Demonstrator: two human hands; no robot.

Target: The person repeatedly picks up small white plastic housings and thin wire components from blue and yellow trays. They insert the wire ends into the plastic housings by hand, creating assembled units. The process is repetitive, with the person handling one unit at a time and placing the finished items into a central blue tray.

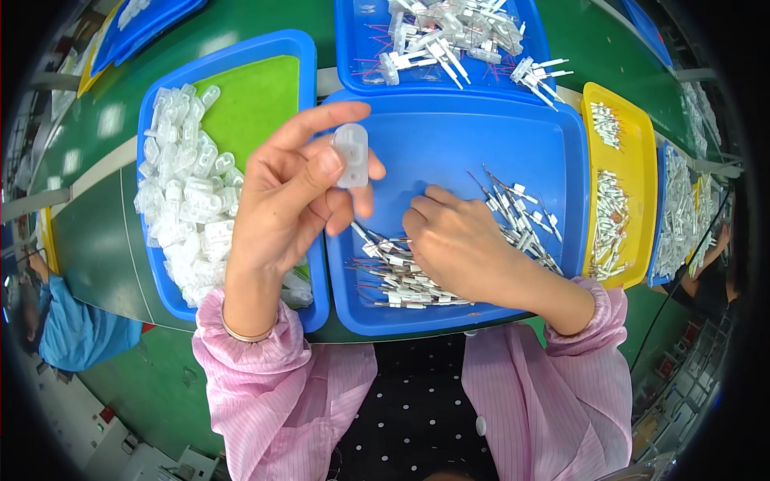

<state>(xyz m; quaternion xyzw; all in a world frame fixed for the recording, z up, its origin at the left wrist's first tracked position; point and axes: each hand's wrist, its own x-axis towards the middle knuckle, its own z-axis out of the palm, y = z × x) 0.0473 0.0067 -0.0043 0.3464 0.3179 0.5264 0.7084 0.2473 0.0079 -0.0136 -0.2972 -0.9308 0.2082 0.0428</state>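
Note:
My left hand [277, 188] is raised over the gap between two blue trays. It pinches a small translucent plastic housing [351, 154], rounded at the top, between thumb and fingers. Lower and to the right, my right hand [457, 244] rests with curled fingers among white wired components [401, 282] in the blue middle tray [513, 106]. Its fingertips are hidden, so what they grip does not show. More of these components [521, 216], with thin dark leads, lie just right of that hand. Many similar translucent housings [188, 192] are heaped in the left tray.
The left blue tray [305, 76] has a green bottom. Behind the middle tray, another blue tray [346, 48] holds housings joined to wired parts. A yellow tray [639, 136] with white components stands at the right. Other people work at both sides.

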